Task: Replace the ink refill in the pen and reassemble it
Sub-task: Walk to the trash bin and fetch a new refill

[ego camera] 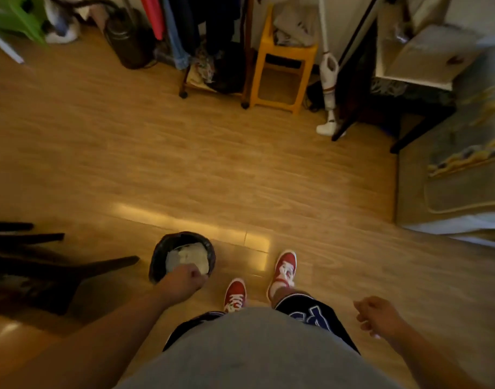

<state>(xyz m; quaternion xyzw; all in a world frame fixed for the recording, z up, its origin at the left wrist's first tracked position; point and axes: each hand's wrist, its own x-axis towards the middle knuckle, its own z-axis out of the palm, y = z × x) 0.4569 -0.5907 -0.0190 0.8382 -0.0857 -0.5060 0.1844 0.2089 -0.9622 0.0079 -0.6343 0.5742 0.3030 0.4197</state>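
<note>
A person is standing over a bin (156,259), the left hand (184,279) hanging curled above its rim (whether it grips anything cannot be told); the right hand (378,315) is hanging loosely curled, apparently empty; no pen or refill is showing, so the old refill is probably being discarded and reassembly is still waiting.

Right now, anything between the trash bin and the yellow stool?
Head view: only bare wood floor between the trash bin and the yellow stool; left hand is over the bin.
</note>
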